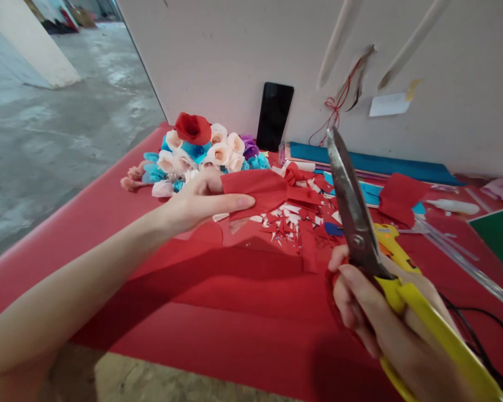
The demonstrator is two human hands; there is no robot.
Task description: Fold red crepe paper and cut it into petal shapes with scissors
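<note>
My left hand (199, 201) pinches a piece of red crepe paper (264, 190) with a rounded end, thumb on top, above the table. My right hand (373, 318) is wrapped round a pair of scissors (352, 206) with yellow handles. Their blades are together and point up, apart from the paper. Something red shows beside the right hand's fingers, and I cannot make out what it is. Under both hands lie long strips of red crepe paper (247, 285). Small red and white scraps (291, 218) are scattered just beyond the left hand's paper.
Paper flowers (218, 153) are heaped at the back left of the red table (151, 146). A black phone (275, 114) leans on the white wall. At right are a yellow glue gun (388, 237), glue sticks (471, 265), a white bottle (452, 207) and a black cable (482, 340).
</note>
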